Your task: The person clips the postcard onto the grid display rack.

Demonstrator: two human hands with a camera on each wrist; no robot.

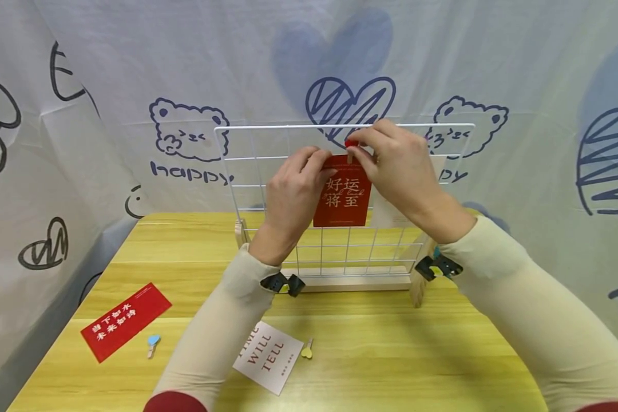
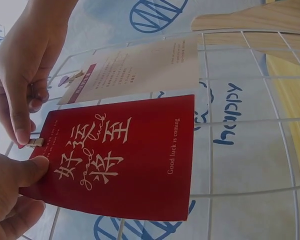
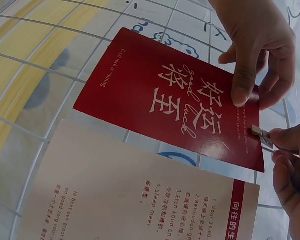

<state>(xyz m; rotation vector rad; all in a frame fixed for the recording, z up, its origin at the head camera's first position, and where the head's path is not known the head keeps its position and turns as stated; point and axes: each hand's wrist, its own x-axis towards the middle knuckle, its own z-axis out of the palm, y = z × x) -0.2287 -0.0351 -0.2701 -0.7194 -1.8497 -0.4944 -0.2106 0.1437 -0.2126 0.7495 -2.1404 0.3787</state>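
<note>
A red card (image 1: 341,200) with white lettering hangs upright against a white wire grid (image 2: 210,150). My left hand (image 1: 297,191) pinches the card near its upper left corner, thumb on the front face. At the card's top edge, my right hand (image 1: 396,166) pinches a small wooden clothespin (image 3: 262,134) with a red top. The clothespin's jaws sit over the card's edge. Beside the red card, a pale printed card (image 3: 140,195) hangs on the grid, held by another clothespin with a purple top (image 2: 70,77), partly behind my right hand in the head view.
On the wooden table (image 1: 391,349) lie a long red card (image 1: 126,321), a blue-heart clothespin (image 1: 153,345), a white card (image 1: 269,357) and a yellow-heart clothespin (image 1: 306,349). Wooden feet (image 1: 417,286) support the grid. Behind hangs a printed cloth (image 1: 108,34).
</note>
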